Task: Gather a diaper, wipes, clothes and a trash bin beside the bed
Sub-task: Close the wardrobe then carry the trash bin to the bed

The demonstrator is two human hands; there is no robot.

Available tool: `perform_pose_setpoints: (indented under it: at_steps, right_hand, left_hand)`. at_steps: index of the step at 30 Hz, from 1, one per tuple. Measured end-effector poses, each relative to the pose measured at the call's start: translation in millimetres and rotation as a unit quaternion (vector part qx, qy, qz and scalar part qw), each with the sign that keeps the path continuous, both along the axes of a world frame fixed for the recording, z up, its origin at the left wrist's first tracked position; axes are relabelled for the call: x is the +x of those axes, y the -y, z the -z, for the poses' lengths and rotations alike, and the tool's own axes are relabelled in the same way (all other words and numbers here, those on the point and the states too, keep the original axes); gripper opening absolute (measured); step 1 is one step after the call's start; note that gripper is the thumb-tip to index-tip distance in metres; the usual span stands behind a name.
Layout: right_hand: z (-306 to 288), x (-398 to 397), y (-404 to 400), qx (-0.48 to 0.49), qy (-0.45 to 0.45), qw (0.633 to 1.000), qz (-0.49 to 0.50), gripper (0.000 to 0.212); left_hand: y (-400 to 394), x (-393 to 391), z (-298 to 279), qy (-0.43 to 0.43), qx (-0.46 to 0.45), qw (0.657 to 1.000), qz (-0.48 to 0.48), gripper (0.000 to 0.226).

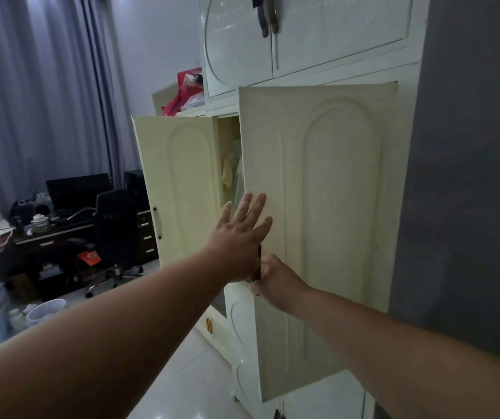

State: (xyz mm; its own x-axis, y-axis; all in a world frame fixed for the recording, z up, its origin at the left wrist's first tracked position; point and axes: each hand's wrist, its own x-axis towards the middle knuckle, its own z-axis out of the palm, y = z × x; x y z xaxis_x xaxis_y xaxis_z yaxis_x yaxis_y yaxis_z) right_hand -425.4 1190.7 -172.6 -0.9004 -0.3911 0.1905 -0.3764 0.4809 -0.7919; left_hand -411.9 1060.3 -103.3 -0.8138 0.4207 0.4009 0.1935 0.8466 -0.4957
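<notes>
right hand [275,281] grips the door handle [256,269], left hand [238,234] flat by door edge [244,164].

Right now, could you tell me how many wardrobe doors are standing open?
2: the left door, swung wide toward the desk, and the right door, which the right hand grips at its edge. Others may lie outside the view.

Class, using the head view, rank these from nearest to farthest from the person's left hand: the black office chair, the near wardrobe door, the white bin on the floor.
From the left hand:
1. Near wardrobe door, under its fingers, right.
2. Black office chair, left, by the desk.
3. White bin, on the floor, lower left.
</notes>
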Motion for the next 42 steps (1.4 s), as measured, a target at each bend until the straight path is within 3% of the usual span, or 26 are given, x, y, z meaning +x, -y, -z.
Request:
perform_pose_setpoints:
  at_steps: [3, 11, 16, 19, 23, 30, 38, 42]
  right_hand:
    - [-2.2, -29.0, 24.7, -0.014, -0.018, 1.0, 0.018, 0.006]
    - [3.7, -108.5, 57.0, -0.005, 0.024, 0.991, 0.132, 0.031]
    - [1.5, -142.5, 65.0, 0.017, 0.018, 0.986, 0.163, 0.016]
    - [-1.5, -162.1, 64.2, 0.023, 0.033, 0.982, 0.184, 0.029]
    - [-2.7, -193.5, 62.4, 0.03, 0.035, 0.976, 0.212, 0.019]
    - [-4.0, -255.1, 40.0, 0.032, 0.064, 0.972, 0.225, 0.043]
    - [-5.2, -284.9, 22.5, 0.044, 0.058, 0.962, 0.265, 0.027]
    - [-6.1, -284.3, 27.5, 0.072, 0.055, 0.957, 0.274, 0.046]
  left_hand:
    - [21.5, -35.8, -4.1, 0.019, -0.003, 1.0, 0.021, 0.085]
    - [57.2, -134.9, -4.1, 0.014, -0.017, 0.993, 0.113, 0.083]
    - [58.4, -186.1, -0.2, 0.03, -0.005, 0.988, 0.15, 0.095]
    - [55.8, -209.5, 0.8, 0.036, 0.008, 0.985, 0.169, 0.088]
    - [51.9, -240.0, -1.5, 0.06, 0.018, 0.981, 0.186, 0.079]
    - [36.3, -295.3, -13.0, 0.074, -0.012, 0.978, 0.193, 0.085]
    - [24.0, -345.3, -1.0, 0.069, 0.018, 0.966, 0.248, 0.094]
    - [28.3, -354.7, -0.7, 0.061, 0.008, 0.962, 0.266, 0.097]
